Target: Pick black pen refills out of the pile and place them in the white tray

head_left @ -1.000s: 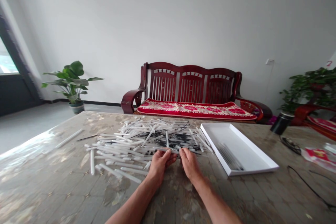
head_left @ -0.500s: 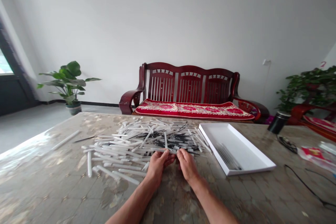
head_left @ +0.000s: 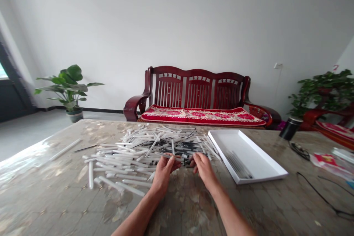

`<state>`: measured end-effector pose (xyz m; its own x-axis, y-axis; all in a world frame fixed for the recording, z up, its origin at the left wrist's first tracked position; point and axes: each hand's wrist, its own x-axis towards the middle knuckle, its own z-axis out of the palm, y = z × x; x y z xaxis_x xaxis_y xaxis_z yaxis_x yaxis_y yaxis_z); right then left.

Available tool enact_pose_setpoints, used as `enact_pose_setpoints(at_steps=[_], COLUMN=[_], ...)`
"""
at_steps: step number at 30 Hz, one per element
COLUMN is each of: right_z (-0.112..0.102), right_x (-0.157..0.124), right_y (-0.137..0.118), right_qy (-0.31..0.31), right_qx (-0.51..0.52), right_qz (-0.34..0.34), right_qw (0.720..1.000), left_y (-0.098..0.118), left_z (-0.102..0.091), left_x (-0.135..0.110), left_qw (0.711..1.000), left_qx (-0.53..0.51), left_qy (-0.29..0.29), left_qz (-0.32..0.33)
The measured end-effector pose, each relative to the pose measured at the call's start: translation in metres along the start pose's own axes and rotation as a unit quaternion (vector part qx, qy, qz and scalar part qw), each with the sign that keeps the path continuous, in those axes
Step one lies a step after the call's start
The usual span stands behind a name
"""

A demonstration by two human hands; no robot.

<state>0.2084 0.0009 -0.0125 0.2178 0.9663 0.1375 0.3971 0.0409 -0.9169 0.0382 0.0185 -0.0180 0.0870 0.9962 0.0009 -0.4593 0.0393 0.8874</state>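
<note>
A heap of slim white pen-like sticks point(head_left: 129, 158) lies on the table, with black ones point(head_left: 182, 148) mixed in near its right side. My left hand point(head_left: 163, 171) is at the front of the heap, thumb and fingers closed on a pale pen-like stick point(head_left: 167, 155) that points left and right. To its right, a small gap away, my right hand point(head_left: 204, 169) has its fingers curled by the dark pieces; its fingertips are partly hidden, and whatever they hold I cannot make out. Right of the hands, a shallow white box point(head_left: 257, 155) contains several thin grey sticks point(head_left: 237, 164) along its left side.
The patterned table point(head_left: 91, 210) spans the foreground. On its right are a black canister point(head_left: 290, 128), a dark cable point(head_left: 318, 195) and a red-and-white plastic packet point(head_left: 329, 162). A dark stick point(head_left: 85, 148) lies left of the heap. Behind stands a wooden bench point(head_left: 199, 92).
My hands have moved slightly apart, the right one shifting right. The pale stick now shows across my left fingers. The whole view has shifted slightly.
</note>
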Motion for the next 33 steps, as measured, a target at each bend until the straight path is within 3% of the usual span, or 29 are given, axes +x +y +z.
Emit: enact_pose_setpoints(at_steps=[4,8,14,18,24,28,33], right_z=[-0.030,-0.032,-0.024,-0.025,-0.021,-0.014,-0.010], right_x=[0.009,0.006,0.004,0.007,0.011,0.008,0.005], right_y=[0.022,0.035,0.042,0.047,0.036,0.023,0.020], right_qy=[0.091,0.076,0.066,0.088,0.119,0.114,0.085], right_qx=[-0.170,-0.322,-0.386,-0.358,-0.197,-0.137,-0.110], right_qz=[-0.074,-0.120,-0.126,-0.128,-0.170,-0.212,-0.256], right_qw=[0.978,0.936,0.912,0.921,0.958,0.961,0.957], left_y=[0.001,0.004,-0.001,-0.004,-0.001,0.000,0.000], left_z=[-0.002,-0.006,-0.015,-0.016,-0.014,-0.014,-0.015], left_x=[0.002,0.005,0.010,0.009,0.003,0.003,0.003], left_qw=[0.999,0.987,0.937,0.871,0.784,0.754,0.741], left_qx=[0.046,0.146,0.321,0.459,0.589,0.623,0.638], left_qy=[0.000,0.005,-0.016,-0.046,-0.065,-0.078,-0.091], left_qz=[0.011,0.062,0.136,0.171,0.186,0.192,0.188])
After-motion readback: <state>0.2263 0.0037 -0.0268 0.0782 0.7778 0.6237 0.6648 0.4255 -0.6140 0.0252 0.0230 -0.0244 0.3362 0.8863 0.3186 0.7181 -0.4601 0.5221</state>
